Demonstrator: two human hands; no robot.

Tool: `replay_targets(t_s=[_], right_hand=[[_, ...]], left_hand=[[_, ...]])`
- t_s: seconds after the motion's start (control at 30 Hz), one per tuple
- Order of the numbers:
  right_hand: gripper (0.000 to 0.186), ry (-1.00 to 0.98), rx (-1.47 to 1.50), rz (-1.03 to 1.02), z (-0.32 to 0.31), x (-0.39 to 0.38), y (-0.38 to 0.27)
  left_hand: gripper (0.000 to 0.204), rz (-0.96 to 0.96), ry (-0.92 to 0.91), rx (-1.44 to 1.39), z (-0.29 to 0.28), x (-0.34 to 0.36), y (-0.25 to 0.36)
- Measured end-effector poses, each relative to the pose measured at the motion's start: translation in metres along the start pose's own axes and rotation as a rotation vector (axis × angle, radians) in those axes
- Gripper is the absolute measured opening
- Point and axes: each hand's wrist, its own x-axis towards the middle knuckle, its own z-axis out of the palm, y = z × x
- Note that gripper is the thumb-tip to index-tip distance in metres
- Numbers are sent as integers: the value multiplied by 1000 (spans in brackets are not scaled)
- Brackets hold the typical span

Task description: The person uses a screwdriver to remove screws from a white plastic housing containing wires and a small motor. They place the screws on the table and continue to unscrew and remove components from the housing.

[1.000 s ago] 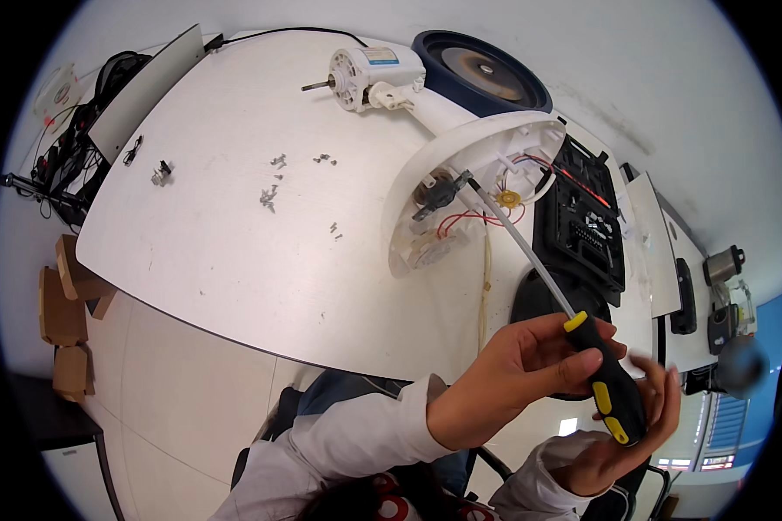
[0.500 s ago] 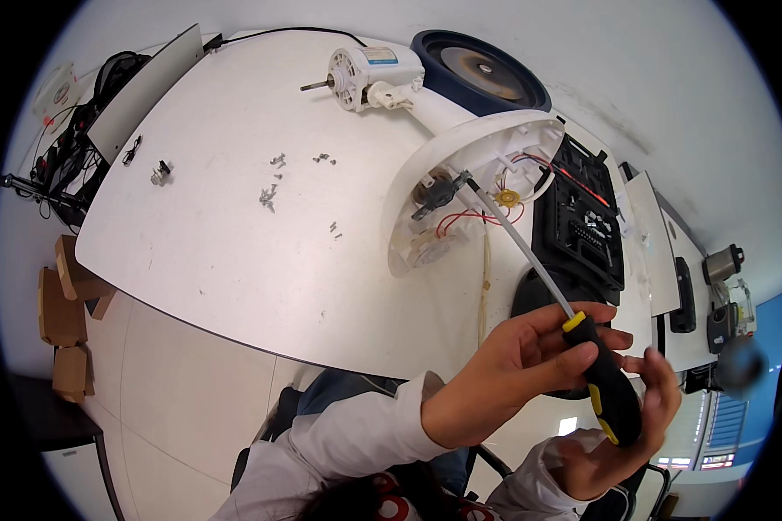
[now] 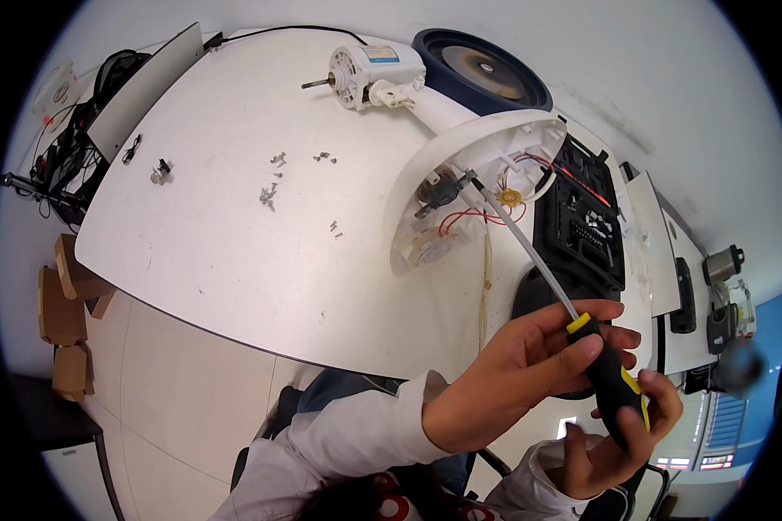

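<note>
My left hand (image 3: 543, 365) is closed round the upper handle of a black-and-yellow screwdriver (image 3: 601, 356), near its collar. My right hand (image 3: 621, 434) has its curled fingers on the lower end of the handle. The long metal shaft reaches up to a dark mechanism (image 3: 443, 191) inside an open white curved housing (image 3: 456, 130), where its tip is too small to make out exactly. Red wires and a yellow round part (image 3: 508, 198) sit inside the housing. A white motor (image 3: 365, 78) with a protruding spindle lies attached behind it.
A black tool case (image 3: 586, 230) and dark navy round base (image 3: 521, 82) border the housing. Small screws (image 3: 268, 198) lie in several groups on the white table (image 3: 191, 252). Black cables and bags (image 3: 78, 156) are at far left, cardboard boxes (image 3: 61, 304) below them, other appliances (image 3: 723, 265) at right.
My right hand's fingers have shifted along and round the handle, and the handle has turned, its yellow patches now facing right. My left hand has barely moved.
</note>
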Motion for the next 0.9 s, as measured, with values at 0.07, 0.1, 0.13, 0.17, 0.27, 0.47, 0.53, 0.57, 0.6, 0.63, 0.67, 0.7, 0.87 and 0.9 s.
replay_targets(t_s=[0.07, 0.1, 0.13, 0.17, 0.27, 0.47, 0.53, 0.57, 0.6, 0.63, 0.67, 0.7, 0.87, 0.9], right_hand=[[42, 124, 107, 172, 13, -1, -3], [53, 140, 105, 288, 14, -1, -7], [64, 155, 101, 404, 15, 0, -11], [64, 48, 123, 482, 1, -5, -7], [42, -13, 140, 413, -5, -14, -5], [28, -120, -9, 65, -9, -2, -4], [35, -1, 32, 76, 2, -5, 2], [41, 65, 97, 137, 12, -4, 0], [54, 138, 92, 275, 19, -5, -7], [69, 211, 82, 415, 24, -4, -15], [70, 90, 105, 495, 15, -6, -13], [71, -32, 127, 574, -2, -11, -8], [43, -36, 43, 214, 0, -7, 2], [50, -58, 35, 172, -3, -7, 0]], left_hand=[[49, 2, 12, 24, -1, 0, 0], [49, 18, 3, 19, -2, 0, -1], [49, 30, -9, 10, -3, 0, -3], [49, 42, -20, 2, -4, 1, -4], [48, 47, -23, -6, -1, 1, -2], [46, 7, -11, 15, 4, 3, 5], [45, 5, -21, 14, 2, 2, 5], [45, 6, -22, 16, 0, 1, 4], [45, 19, -16, 17, -1, 1, 4], [45, 23, -18, 9, -2, 1, 2], [45, 27, -20, 2, -2, 2, 1], [46, 24, -26, -7, -3, 3, 0], [46, -21, -24, 57, -3, 3, 3], [46, -31, -23, 55, -2, 3, 4]])
